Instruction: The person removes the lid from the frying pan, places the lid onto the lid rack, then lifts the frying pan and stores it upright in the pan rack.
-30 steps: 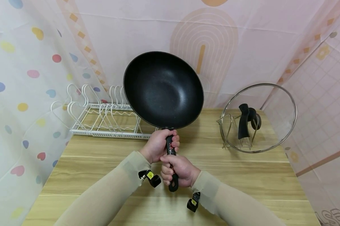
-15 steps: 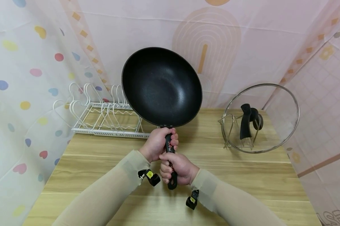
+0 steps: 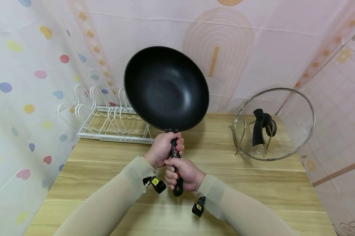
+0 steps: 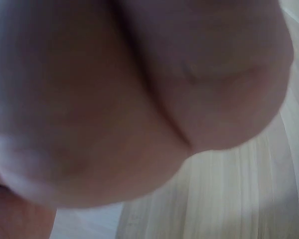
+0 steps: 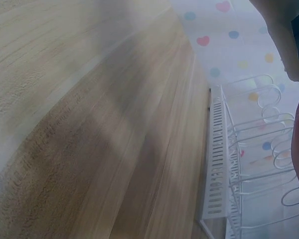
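A black wok (image 3: 167, 88) is held up over the table in the head view, its inside facing me and its bowl tilted toward the back wall. My left hand (image 3: 162, 149) grips the handle close to the bowl. Just below, my right hand (image 3: 186, 173) wraps around the lower handle (image 3: 178, 190), whose looped end pokes out beneath the fingers. In the left wrist view, the curled left hand (image 4: 139, 109) fills most of the picture and hides the handle.
Behind the wok at the left stands a white wire rack (image 3: 115, 139), also seen in the right wrist view. A glass lid (image 3: 311, 126) with a black handle leans in a small metal stand (image 3: 237, 141) at the right. A patterned curtain (image 3: 153, 19) backs the wooden table (image 3: 233, 183).
In the head view, the wok and both hands shift slightly up and left, while the rack and lid drift a little right. Both hands keep their hold on the handle.
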Demonstrator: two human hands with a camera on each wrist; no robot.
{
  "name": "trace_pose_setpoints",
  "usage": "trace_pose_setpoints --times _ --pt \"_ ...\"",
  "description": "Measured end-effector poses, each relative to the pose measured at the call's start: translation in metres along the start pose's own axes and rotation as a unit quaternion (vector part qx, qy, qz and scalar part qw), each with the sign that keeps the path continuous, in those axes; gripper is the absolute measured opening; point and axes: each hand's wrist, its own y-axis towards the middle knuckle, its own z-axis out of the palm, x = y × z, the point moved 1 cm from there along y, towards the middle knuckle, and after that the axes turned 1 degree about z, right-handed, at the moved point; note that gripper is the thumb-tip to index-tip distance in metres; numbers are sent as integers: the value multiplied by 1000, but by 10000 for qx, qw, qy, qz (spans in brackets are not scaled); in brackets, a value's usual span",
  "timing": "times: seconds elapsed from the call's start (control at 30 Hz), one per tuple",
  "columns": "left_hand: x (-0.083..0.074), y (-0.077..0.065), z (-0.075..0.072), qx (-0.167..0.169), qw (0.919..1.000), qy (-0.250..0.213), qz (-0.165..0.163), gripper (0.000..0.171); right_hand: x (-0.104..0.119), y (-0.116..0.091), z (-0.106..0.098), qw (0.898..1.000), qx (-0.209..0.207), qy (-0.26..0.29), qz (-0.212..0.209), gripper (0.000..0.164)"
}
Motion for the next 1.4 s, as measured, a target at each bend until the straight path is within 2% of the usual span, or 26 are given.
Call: trace_pose_setpoints --times 0.27,0.73,0.97,1.4 --pt "-3 -5 -5 -56 9999 102 78 24 -2 5 1 9997 -28 -170 -154 45" --pt "-6 -11 -15 -55 9998 84 165 26 -6 14 5 9999 -122 -113 -42 39" --pt "-7 -12 -17 -58 9997 110 221 26 -6 16 8 9997 -144 -166 -55 39" --pt "-8 -16 -15 -264 9985 380 306 22 -6 17 8 9990 -352 -241 122 36"
